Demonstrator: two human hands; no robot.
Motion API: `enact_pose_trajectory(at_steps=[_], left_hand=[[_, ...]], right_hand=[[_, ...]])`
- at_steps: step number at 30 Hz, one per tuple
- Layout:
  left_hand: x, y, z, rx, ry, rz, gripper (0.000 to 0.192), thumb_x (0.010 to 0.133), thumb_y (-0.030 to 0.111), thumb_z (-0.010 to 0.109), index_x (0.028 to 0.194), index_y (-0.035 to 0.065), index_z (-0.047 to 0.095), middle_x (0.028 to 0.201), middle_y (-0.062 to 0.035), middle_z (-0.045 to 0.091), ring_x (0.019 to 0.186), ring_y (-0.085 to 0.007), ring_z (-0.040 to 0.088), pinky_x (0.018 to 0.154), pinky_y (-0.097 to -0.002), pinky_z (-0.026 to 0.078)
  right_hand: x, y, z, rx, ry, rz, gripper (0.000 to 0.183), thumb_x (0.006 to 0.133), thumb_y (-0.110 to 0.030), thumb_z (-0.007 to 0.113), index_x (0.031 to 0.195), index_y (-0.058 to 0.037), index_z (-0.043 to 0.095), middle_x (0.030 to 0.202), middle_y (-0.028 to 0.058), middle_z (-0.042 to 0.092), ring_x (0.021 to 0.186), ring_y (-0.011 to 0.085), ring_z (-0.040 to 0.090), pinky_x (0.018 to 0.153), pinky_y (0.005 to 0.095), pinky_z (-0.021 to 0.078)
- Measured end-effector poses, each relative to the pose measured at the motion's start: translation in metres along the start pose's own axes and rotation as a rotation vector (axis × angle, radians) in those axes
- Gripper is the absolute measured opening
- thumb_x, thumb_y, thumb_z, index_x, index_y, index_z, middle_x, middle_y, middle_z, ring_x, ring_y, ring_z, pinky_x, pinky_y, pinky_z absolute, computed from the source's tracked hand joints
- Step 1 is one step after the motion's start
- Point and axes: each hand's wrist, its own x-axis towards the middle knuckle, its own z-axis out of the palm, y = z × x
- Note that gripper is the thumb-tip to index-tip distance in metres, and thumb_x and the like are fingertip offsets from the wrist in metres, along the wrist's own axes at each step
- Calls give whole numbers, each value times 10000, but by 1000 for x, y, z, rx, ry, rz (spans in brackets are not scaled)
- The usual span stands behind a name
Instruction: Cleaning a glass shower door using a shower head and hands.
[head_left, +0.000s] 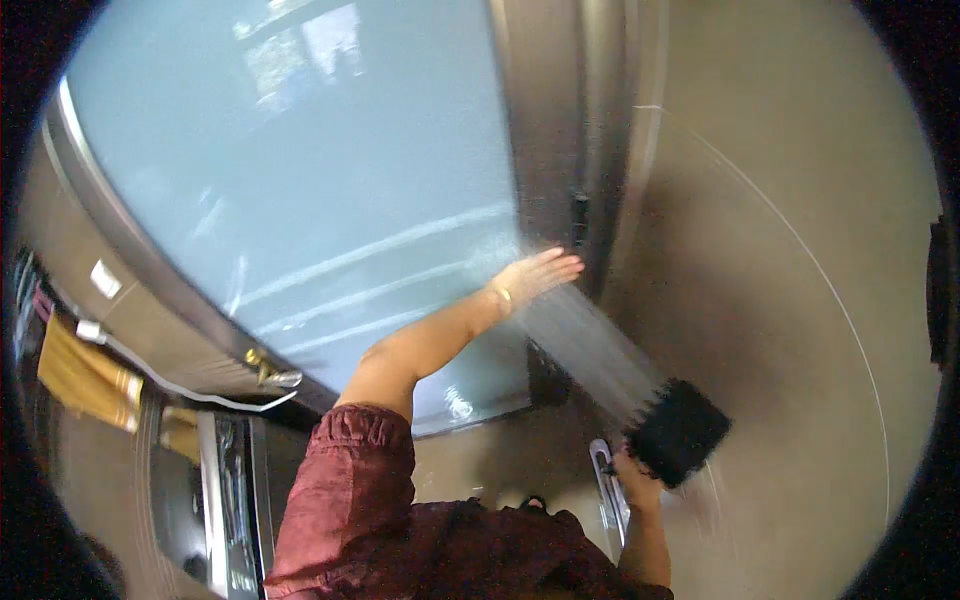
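Observation:
My left hand, with a bracelet at the wrist, is stretched out at the edge of a large glossy light-blue panel in a brown frame. Its fingers are straight. Below the palm runs a pale, translucent, streaked band; blur hides what it is. The band reaches down to a black, ragged-edged, brush-like head. My right hand is closed at the lower edge of this head, its fingers partly hidden. Beside that hand is a long whitish handle; I cannot tell whether the hand touches it.
A brass fitting projects at the panel's left edge. A white cord runs along the wall below a white plate. Further left hangs a yellow cloth. Tan surface with a pale joint line spreads at right.

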Motion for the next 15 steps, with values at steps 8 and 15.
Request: enact_pose_trajectory(at_steps=[8,15], left_hand=[[-118,-144,-45,-244,60,-354,858,722,600,540,1425,253,191,1500,18,106,1384,-203,54,1114,-470,64],[-268,-154,-52,-281,155,-658,789,709,556,573,1392,296,276,1453,30,265,1336,-167,243,1087,-487,131]], right_hand=[[51,-6,54,-233,-268,-532,237,585,-3,524,772,-78,398,796,33,402,717,111,403,685,218,353],[38,28,101,-323,-407,-532,221,613,-27,505,796,-75,392,826,53,412,763,120,406,718,240,347]])
